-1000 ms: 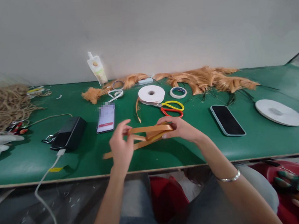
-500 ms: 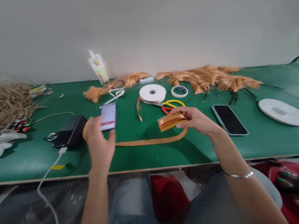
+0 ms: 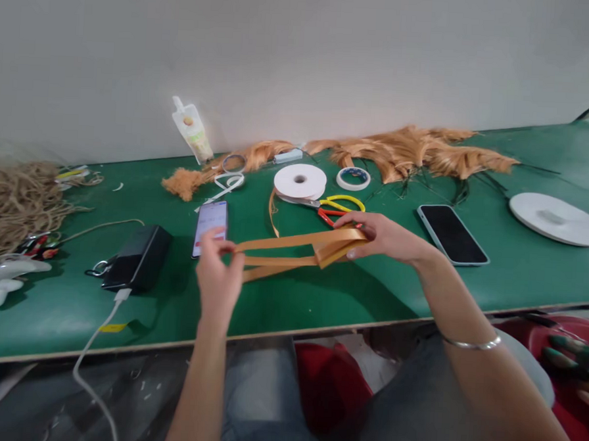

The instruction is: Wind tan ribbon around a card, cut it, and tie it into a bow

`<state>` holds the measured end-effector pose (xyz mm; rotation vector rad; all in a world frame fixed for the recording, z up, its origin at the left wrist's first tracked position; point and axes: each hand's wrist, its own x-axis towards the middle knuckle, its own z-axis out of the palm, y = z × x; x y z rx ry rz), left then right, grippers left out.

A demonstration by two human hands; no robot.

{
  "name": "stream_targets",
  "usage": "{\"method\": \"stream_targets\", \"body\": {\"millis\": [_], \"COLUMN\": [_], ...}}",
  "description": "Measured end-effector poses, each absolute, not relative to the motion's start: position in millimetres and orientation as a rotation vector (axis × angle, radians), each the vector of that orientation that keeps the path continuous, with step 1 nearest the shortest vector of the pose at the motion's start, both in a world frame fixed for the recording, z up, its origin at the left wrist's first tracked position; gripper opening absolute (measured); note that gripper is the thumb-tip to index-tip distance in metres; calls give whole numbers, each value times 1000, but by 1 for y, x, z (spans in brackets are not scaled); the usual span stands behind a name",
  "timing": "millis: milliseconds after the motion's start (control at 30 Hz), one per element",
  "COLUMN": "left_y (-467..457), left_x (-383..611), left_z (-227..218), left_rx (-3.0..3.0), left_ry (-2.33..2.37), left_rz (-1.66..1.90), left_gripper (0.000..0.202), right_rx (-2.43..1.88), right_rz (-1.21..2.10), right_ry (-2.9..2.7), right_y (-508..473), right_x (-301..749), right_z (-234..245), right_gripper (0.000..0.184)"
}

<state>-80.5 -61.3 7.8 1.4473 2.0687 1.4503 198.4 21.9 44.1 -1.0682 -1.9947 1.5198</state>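
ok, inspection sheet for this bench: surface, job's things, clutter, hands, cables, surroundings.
Surface: green table, things spread along its back.
Job's things: orange ribbon, folded in a bundle, with lengths stretched leftward.
Clutter: white spool, scissors, left phone, right phone, twine pile.
Left hand: pinches the ribbon's lengths.
Right hand: grips the bundle.
Cables: white cable from black box, hanging over the front edge.
Surroundings: grey wall behind.

Left fingers (image 3: 223, 246) and right fingers (image 3: 350, 219) pinch, held apart.
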Motion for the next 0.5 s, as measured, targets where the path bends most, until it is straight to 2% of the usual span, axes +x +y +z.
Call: {"method": "stream_targets", "body": {"millis": [200, 333, 433, 500], "left_y": [-75, -81, -79, -77], "left_x": [-163, -186, -162, -125], "left_z": [6, 13, 20, 23], "left_rx": [1227, 1260, 1496, 1658], "left_ry": [2583, 2739, 2697, 2478], "left_rz": [1501, 1336, 1244, 1318], "left_gripper": [47, 47, 55, 54], "right_rx": [-1227, -1215, -1196, -1170], "right_rz": [1330, 1328, 1376, 1404], "right_ry": [-2015, -2008, -2002, -2034], "right_y": [28, 27, 26, 25], "right_x": [231, 245, 243, 236], "right_z": [55, 60, 60, 59], "right_gripper": [51, 47, 49, 51]}}
